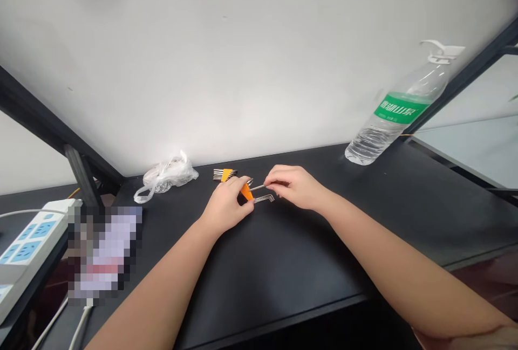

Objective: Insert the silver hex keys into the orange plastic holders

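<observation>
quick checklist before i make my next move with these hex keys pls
1. Left hand gripping the orange holder: ok.
2. Right hand pinching a hex key by its end: ok.
3. How deep that key sits in its slot: cannot tell, fingers cover part of the holder.
4. Other orange-banded key set free of the left hand: cannot tell, they overlap in view.
5. Bottle apart from both hands: ok.
6. Plastic bag apart from both hands: ok.

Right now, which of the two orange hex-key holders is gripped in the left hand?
The nearer holder, with the right hand pinching one of its keys; the farther holder shows just beyond the left hand.
</observation>
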The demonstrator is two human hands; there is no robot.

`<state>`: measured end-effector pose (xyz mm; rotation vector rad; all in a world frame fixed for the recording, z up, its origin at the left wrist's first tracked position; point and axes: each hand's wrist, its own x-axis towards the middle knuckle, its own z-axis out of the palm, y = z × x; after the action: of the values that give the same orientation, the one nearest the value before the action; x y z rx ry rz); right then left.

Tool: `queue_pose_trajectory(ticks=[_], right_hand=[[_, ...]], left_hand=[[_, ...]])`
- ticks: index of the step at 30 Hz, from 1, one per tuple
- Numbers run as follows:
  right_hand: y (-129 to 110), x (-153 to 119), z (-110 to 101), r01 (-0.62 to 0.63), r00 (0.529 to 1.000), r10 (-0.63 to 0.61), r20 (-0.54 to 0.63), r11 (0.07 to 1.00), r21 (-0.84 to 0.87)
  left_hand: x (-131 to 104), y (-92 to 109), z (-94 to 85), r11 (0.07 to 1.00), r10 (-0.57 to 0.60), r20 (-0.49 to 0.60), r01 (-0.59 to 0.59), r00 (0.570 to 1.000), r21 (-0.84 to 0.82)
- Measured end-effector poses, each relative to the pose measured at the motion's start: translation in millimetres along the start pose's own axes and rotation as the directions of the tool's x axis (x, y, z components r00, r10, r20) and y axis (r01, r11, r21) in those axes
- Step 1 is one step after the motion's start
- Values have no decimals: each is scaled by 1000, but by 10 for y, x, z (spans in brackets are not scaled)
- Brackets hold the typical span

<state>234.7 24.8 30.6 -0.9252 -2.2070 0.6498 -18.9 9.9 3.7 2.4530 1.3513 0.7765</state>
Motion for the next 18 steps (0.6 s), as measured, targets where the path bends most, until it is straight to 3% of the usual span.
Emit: queue_pose_trajectory(ticks=[5,13,18], right_hand=[[-30,-17,8,96,995,-98,-2,984,-152],[-23,-21,-7,109,994,-113,-12,974,-197],[-93,-42,-6,165,986,-158,48,953,-255]], left_hand=[[-3,-17,25,999,32,16,-31,999,-21],[-2,-40,22,999,38,12,-38,999,-17],[1,-54,27,999,34,12,-34,999,-15]])
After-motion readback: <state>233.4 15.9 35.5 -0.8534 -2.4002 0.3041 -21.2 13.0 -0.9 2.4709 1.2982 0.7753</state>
